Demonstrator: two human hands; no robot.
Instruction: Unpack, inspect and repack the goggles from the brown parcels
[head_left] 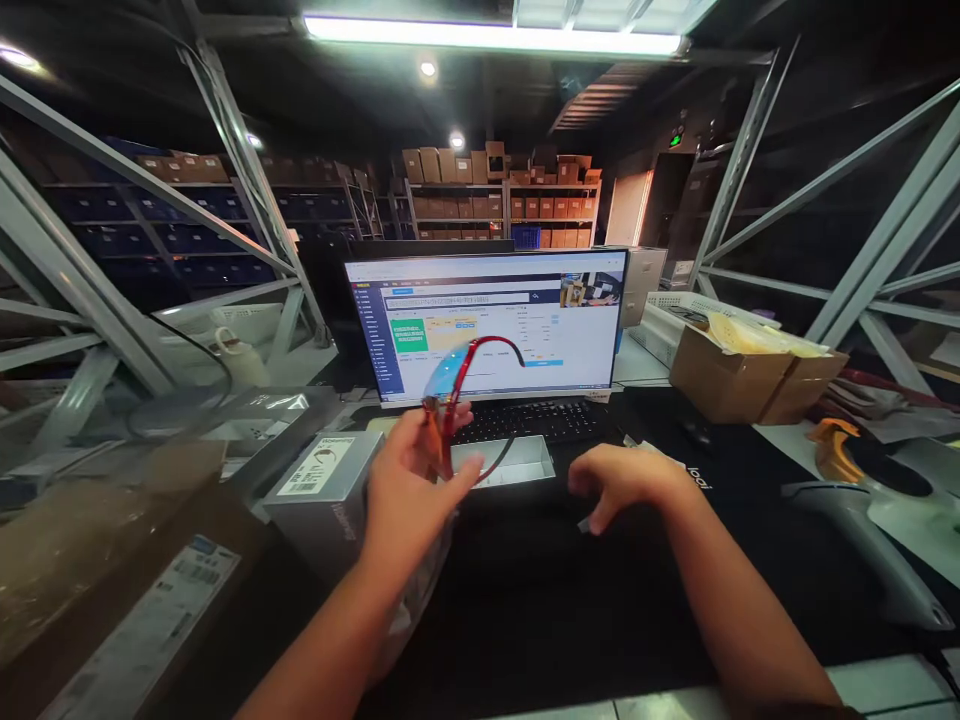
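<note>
My left hand [409, 490] is raised over the desk and closed on a pair of glasses with a red frame and blue lenses [459, 385], held up in front of the monitor [487, 320]. A grey product box [330, 490] lies just left of that hand. My right hand [626, 485] hovers low over the black desk mat [570, 590], fingers curled downward, with a small whitish piece under them that I cannot make out. A small open white tray [517, 462] sits between the hands, in front of the black keyboard [536, 418].
Cardboard boxes [750, 375] stand at the right, with a grey handheld scanner [862, 545] and an orange tool [829, 450] nearer. A large brown carton [97, 570] fills the left foreground. Metal rack struts rise on both sides; shelves of boxes stand behind.
</note>
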